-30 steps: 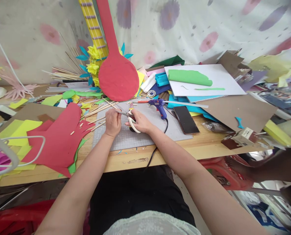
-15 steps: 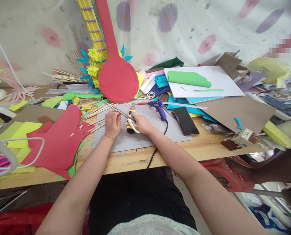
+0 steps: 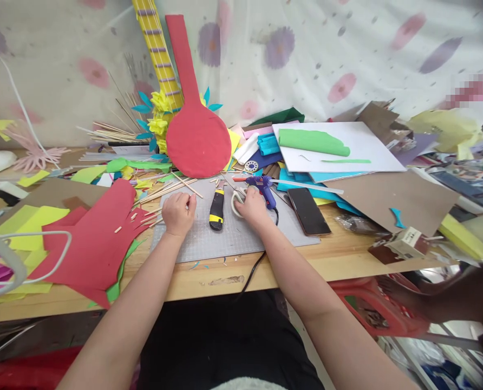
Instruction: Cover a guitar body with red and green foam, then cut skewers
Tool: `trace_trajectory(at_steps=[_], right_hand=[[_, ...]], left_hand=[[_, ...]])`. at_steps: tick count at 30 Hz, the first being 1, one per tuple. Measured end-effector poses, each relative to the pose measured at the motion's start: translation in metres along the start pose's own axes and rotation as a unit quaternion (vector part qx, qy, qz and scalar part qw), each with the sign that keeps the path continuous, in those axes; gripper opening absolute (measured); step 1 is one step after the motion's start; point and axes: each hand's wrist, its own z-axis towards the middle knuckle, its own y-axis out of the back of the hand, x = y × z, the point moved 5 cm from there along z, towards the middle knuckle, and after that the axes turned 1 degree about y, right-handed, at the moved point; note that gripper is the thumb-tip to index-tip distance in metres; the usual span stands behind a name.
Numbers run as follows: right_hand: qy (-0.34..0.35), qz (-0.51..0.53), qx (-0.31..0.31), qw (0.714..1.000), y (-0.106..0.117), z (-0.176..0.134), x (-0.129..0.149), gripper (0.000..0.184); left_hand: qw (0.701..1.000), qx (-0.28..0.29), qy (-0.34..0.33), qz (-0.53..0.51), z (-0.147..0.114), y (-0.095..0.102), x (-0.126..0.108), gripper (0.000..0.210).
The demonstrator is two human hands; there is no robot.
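Observation:
My left hand (image 3: 178,214) is closed at the left of the grey cutting mat (image 3: 198,246), thumb and fingertips pressed together; what they pinch is too small to make out. Thin wooden sticks (image 3: 166,190) lie just beyond and beside it. My right hand (image 3: 253,208) has its fingers on the white handles of a pair of scissors (image 3: 236,205), whose blades point away and to the left, low over the mat. Between my hands lies a black and yellow utility knife (image 3: 216,210). A blue hot glue gun (image 3: 267,190) rests just beyond my right hand.
A round red long-necked cutout (image 3: 198,142) leans at the back beside a yellow stringed neck (image 3: 160,54). Red paper (image 3: 91,244) lies left, a phone (image 3: 308,211) right. The glue gun's cord (image 3: 252,273) drops over the table edge. Another person's leg (image 3: 448,292) is at far right.
My right hand has carried the scissors to the right, away from my left hand and toward the glue gun. The utility knife is now uncovered. My left hand has moved slightly left, still closed.

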Motion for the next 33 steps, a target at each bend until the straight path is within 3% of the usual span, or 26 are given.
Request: trace_trajectory(at_steps=[8, 12, 18, 23, 26, 29, 33], right_hand=[[0.011, -0.004, 0.022, 1.000, 0.003, -0.007, 0.006, 0.031], [0.012, -0.057, 0.021, 0.998, 0.003, -0.008, 0.006, 0.031], [0.054, -0.065, -0.001, 0.996, 0.006, -0.002, 0.004, 0.026], [0.129, 0.008, -0.062, 0.990, 0.004, -0.012, 0.033, 0.048], [0.163, 0.007, -0.014, 0.986, -0.008, -0.019, 0.054, 0.065], [0.158, -0.011, 0.027, 0.987, -0.016, -0.021, 0.059, 0.065], [0.128, -0.007, 0.021, 0.992, -0.014, -0.017, 0.049, 0.054]], left_hand=[[0.991, 0.094, 0.050, 0.075, -0.003, -0.018, 0.004, 0.034], [0.993, 0.083, 0.057, 0.057, -0.002, -0.026, 0.007, 0.025], [0.994, 0.094, 0.016, -0.057, 0.005, -0.040, 0.007, 0.023], [0.988, 0.062, 0.116, -0.077, 0.017, -0.027, 0.037, 0.021], [0.983, 0.114, 0.134, -0.054, 0.017, -0.023, 0.054, 0.028], [0.975, 0.185, 0.113, -0.041, 0.012, -0.026, 0.061, 0.039], [0.968, 0.232, 0.093, -0.018, 0.007, -0.032, 0.056, 0.016]])
